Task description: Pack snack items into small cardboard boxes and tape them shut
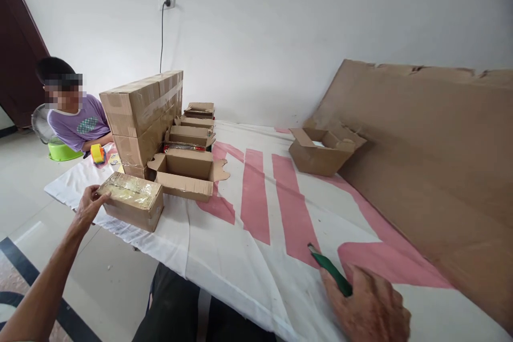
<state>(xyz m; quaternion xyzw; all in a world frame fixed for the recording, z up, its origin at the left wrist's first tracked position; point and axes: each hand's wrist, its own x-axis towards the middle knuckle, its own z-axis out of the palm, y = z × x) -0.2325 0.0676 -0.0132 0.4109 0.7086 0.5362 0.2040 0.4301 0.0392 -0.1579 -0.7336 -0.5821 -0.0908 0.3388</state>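
At the table's near left edge lies a small closed cardboard box [130,202] with shiny clear tape over its top. My left hand [91,204] grips its left end, thumb on the upper edge and fingers around the corner. Low on the right, my right hand [366,299] is closed around a green box cutter [332,271], its tip pointing up and left just above the cloth. Just behind the taped box stands an open cardboard box [184,188] with its flaps spread.
Stacked sealed cartons [140,112] form a wall on the left, several open boxes [191,134] beside them. Another open box [320,157] stands against a large cardboard sheet [433,160]. A yellow tape roll [97,154] lies near a person in a purple shirt [82,123]. White-and-red cloth [224,246] covers the table.
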